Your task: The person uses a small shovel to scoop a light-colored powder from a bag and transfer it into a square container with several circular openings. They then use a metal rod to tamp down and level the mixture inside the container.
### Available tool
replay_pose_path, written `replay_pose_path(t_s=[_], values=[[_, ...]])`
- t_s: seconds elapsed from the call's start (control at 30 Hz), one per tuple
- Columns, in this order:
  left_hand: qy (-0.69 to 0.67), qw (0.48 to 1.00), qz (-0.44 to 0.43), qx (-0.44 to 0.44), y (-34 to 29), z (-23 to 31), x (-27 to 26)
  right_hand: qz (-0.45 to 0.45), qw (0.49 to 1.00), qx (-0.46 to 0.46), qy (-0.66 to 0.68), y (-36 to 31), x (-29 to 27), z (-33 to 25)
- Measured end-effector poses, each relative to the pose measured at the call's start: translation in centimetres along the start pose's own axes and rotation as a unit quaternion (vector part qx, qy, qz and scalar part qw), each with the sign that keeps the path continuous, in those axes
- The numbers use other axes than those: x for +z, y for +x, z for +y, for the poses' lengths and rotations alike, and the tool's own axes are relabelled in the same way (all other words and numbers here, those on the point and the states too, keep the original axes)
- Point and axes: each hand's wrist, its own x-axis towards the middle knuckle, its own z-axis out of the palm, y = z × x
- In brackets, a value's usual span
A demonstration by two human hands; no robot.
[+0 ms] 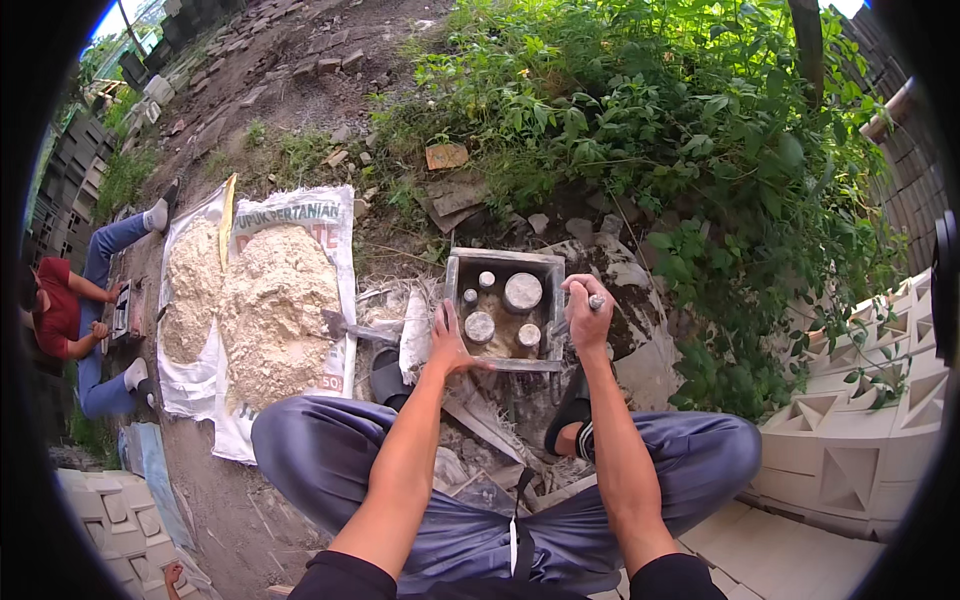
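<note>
A square metal mould box (pixel 508 256) stands on the ground between my feet, with several round pegs of different sizes inside, the largest being a wide disc-topped cylinder (pixel 522 293). Pale powder dusts the pegs and the floor of the box. My left hand (pixel 449 345) grips the box's near left corner, fingers along the left wall and thumb along the near edge. At the right wall, my right hand (pixel 588 315) is closed in a fist around a round-ended tool handle (pixel 597 301). The tool's lower part is mostly hidden by the hand and the box edge.
Left of the box, piles of pale powder (pixel 280 285) lie on white sacks (pixel 342 225), with a trowel (pixel 350 328) stuck in one. A person in red (pixel 62 310) sits farther left. Leafy plants (pixel 640 130) grow beyond; pale patterned blocks (pixel 850 460) are stacked right.
</note>
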Motion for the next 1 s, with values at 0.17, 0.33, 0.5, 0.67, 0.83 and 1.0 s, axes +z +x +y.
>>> replay_pose_path(t_s=[0.17, 0.33, 0.5, 0.67, 0.83, 1.0], values=[[0.001, 1.0, 0.001, -0.006, 0.0, 0.1, 0.1, 0.029, 0.996, -0.078, -0.009, -1.5, 1.3, -3.5], [0.004, 1.0, -0.013, -0.023, -0.4, 1.1, -1.0, 0.006, 0.995, -0.09, -0.048, -3.2, 0.9, -4.7], [0.014, 1.0, -0.009, -0.025, -0.4, 1.1, -0.4, 0.071, 0.994, -0.064, -0.05, -2.7, -1.0, -1.1], [-0.012, 0.999, -0.007, -0.03, -1.0, 1.3, -1.1, 0.004, 0.987, -0.14, -0.075, -3.2, 0.7, -6.8], [-0.027, 0.999, 0.017, -0.031, -0.8, 1.9, -1.0, 0.001, 0.991, -0.122, -0.062, -2.9, 0.3, -2.8], [-0.034, 0.998, -0.003, -0.053, -0.9, 1.5, -1.4, 0.055, 0.988, -0.133, -0.05, -1.6, -0.4, -2.4]])
